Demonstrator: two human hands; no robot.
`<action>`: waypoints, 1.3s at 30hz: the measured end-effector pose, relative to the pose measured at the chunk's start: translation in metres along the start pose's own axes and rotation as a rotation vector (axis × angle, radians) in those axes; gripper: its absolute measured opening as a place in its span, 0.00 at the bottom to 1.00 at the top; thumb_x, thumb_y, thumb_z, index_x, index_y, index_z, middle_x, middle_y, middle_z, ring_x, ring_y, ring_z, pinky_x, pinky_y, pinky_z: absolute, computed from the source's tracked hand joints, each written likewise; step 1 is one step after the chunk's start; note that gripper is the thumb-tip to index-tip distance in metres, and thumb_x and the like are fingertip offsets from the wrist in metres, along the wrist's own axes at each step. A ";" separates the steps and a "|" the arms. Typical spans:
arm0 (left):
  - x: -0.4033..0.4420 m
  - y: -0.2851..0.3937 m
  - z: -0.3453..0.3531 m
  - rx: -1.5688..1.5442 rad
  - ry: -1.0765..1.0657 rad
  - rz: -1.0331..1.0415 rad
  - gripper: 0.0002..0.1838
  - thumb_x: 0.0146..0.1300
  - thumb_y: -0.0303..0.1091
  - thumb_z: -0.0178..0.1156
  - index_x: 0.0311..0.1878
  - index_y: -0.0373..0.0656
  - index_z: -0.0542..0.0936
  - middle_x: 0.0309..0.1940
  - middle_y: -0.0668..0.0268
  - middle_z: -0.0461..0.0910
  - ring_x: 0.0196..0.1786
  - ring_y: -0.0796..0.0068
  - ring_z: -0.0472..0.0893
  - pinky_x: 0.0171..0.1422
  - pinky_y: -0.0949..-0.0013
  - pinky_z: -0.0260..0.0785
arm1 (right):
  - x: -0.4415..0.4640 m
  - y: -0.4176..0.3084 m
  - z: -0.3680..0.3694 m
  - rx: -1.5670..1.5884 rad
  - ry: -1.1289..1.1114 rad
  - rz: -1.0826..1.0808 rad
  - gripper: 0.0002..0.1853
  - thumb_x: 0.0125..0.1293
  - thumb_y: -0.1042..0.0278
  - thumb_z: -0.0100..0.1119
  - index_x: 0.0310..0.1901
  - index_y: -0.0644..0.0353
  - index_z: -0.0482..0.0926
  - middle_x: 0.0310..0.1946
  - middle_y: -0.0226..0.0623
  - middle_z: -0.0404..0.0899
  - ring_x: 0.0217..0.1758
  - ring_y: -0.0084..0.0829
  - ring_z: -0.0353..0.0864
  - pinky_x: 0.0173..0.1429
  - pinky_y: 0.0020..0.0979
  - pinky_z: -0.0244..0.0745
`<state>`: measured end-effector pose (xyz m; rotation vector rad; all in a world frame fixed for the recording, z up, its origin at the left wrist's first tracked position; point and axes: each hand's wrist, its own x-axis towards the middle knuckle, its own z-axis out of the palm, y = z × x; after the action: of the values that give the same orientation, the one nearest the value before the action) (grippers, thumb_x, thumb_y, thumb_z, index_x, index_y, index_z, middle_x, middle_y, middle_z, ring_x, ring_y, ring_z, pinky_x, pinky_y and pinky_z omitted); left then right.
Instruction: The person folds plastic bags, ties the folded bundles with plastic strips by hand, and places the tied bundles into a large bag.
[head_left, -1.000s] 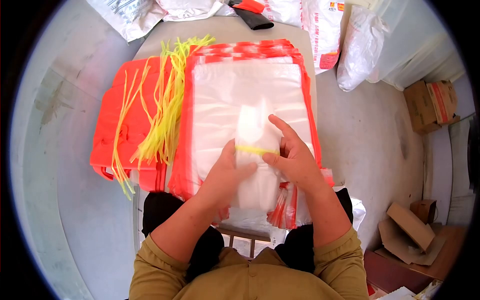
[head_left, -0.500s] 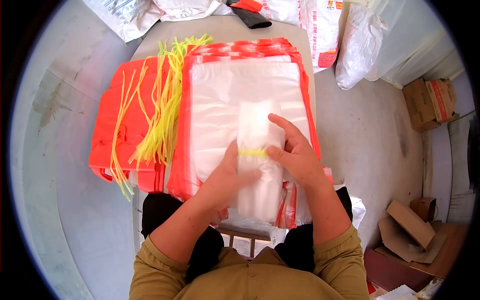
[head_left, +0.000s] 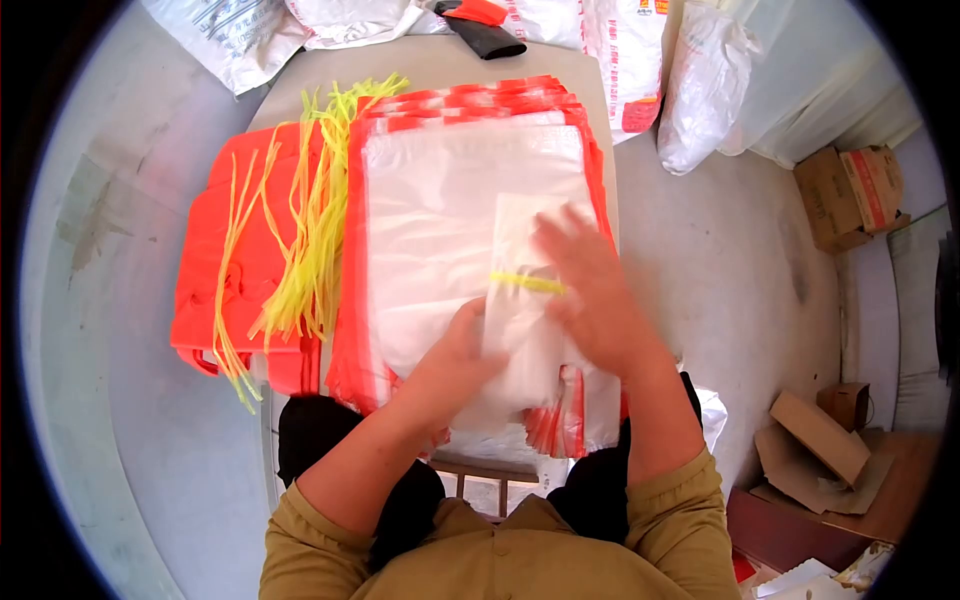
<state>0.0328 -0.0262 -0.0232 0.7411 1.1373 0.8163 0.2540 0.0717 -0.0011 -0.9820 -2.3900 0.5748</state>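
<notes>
A folded bundle of clear plastic bags (head_left: 525, 335) with a yellow tie (head_left: 528, 283) round it lies on a stack of clear bags with red edges (head_left: 430, 180). At the bundle's left edge is my left hand (head_left: 455, 360), thumb and fingers apart. My right hand (head_left: 590, 285), blurred by motion, is spread over the bundle's right side, its fingers apart. Left of the stack hang many yellow ties (head_left: 320, 220), lying partly over red folded bags (head_left: 220, 260).
White printed sacks (head_left: 630, 70) stand beyond the table (head_left: 330, 65). A black and red object (head_left: 485, 35) is at its far edge. Cardboard boxes (head_left: 845, 200) stand on the right, with opened cardboard (head_left: 820, 450) lower down.
The bundle has shifted slightly right and tilted. My right hand has turned and spread across it, while my left hand's fingers have opened beside it. The whole view has moved a little.
</notes>
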 end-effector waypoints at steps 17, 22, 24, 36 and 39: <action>0.005 -0.011 -0.007 -0.111 -0.038 0.010 0.40 0.75 0.17 0.52 0.87 0.43 0.52 0.72 0.61 0.74 0.68 0.70 0.81 0.68 0.63 0.77 | 0.031 0.024 0.027 -0.049 -0.193 -0.072 0.35 0.81 0.39 0.52 0.74 0.62 0.76 0.83 0.48 0.64 0.88 0.49 0.56 0.90 0.50 0.47; -0.001 0.002 -0.001 -0.176 -0.019 -0.014 0.40 0.74 0.15 0.53 0.86 0.41 0.52 0.74 0.59 0.74 0.73 0.65 0.79 0.75 0.58 0.73 | 0.036 0.042 0.033 -0.166 0.128 0.119 0.28 0.81 0.47 0.55 0.69 0.60 0.81 0.76 0.50 0.73 0.81 0.48 0.68 0.85 0.46 0.59; -0.003 0.006 0.000 -0.269 -0.046 -0.003 0.40 0.74 0.16 0.54 0.86 0.41 0.52 0.75 0.59 0.73 0.74 0.65 0.78 0.76 0.58 0.73 | 0.031 0.043 0.024 -0.002 0.340 0.272 0.24 0.80 0.53 0.58 0.70 0.57 0.81 0.70 0.49 0.78 0.74 0.45 0.76 0.79 0.43 0.68; -0.018 0.016 0.001 0.258 -0.019 0.072 0.35 0.71 0.24 0.65 0.79 0.41 0.65 0.59 0.60 0.84 0.53 0.67 0.86 0.56 0.62 0.81 | -0.013 0.012 0.004 0.976 0.012 0.590 0.26 0.76 0.77 0.60 0.75 0.61 0.74 0.55 0.31 0.84 0.54 0.22 0.83 0.61 0.28 0.79; -0.007 0.009 -0.024 0.931 0.343 0.588 0.23 0.63 0.26 0.72 0.63 0.39 0.83 0.59 0.56 0.85 0.52 0.58 0.88 0.59 0.58 0.80 | -0.025 0.032 -0.011 0.900 0.190 0.573 0.24 0.76 0.79 0.59 0.72 0.61 0.76 0.55 0.31 0.84 0.54 0.21 0.82 0.62 0.27 0.79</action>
<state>0.0064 -0.0251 -0.0184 1.8198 1.6571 0.8999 0.2927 0.0765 -0.0161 -1.1749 -1.3744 1.5016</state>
